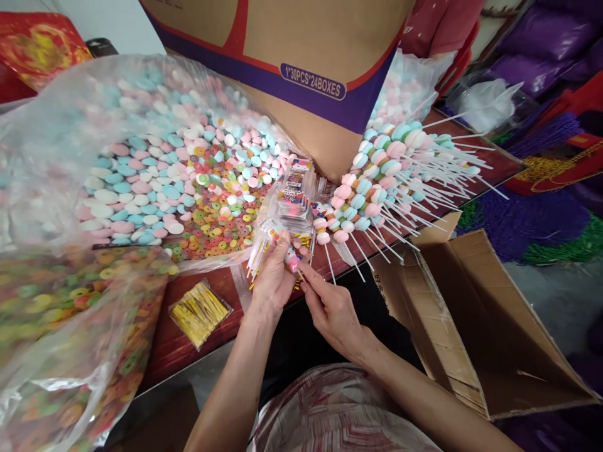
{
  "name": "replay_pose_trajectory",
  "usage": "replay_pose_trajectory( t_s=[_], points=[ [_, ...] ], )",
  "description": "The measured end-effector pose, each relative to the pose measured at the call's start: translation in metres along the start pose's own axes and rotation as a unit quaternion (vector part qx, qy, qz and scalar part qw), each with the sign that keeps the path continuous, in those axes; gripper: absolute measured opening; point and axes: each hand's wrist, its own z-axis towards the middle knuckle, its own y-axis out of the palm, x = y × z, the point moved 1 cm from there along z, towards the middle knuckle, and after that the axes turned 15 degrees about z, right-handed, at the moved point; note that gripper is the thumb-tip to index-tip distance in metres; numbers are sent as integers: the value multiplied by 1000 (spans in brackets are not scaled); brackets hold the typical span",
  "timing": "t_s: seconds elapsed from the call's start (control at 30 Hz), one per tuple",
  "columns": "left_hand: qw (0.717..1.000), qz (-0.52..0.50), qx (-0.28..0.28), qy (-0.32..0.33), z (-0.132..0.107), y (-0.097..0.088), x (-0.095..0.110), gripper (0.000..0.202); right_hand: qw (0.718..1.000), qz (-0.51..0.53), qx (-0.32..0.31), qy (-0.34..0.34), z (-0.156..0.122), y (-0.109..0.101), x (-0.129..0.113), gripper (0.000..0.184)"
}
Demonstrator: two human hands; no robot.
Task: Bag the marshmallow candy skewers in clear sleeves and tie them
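At the near edge of the table (161, 358), the left hand (274, 281) holds a small pink-and-white candy (293, 260), thumb and fingers closed around it. The right hand (335, 314) is at the candy's lower end, thumb and forefinger drawn close together; whether they pinch it cannot be told. White sticks (255, 256) and yellow ties (305, 242) lie beside and under the left hand. Just beyond the hands, a stack of printed wrappers (296, 199) lies on the table. Right of it, toward the table's right end, skewers (372, 182) of marshmallows and rings are piled, sticks overhanging the near edge. Left of the stack, an open clear bag (61, 132) contains pink, blue and white marshmallows (136, 182) and sugared rings (221, 220). A second bag (70, 351) of rings occupies the near left corner. Between it and the left hand, a packet (200, 312) of yellow ties lies flat near the edge. Behind the stack stands a carton (301, 37) marked "1*30PCS*24BOXES". Below the near edge, at right, is an open box (490, 314).
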Motion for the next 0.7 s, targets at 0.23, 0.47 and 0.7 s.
replay_pose_trajectory(
  t_s=[0.23,0.47,0.7],
  points=[
    [998,35,-24,48,-14,10,-6,28,985,89,114,96,11,7,2,34],
    [998,43,6,53,-11,2,7,24,956,195,25,217,1,-14,-12,20],
    [994,100,-17,52,-19,5,-11,25,916,317,92,228,12,7,-1,23]
  ],
)
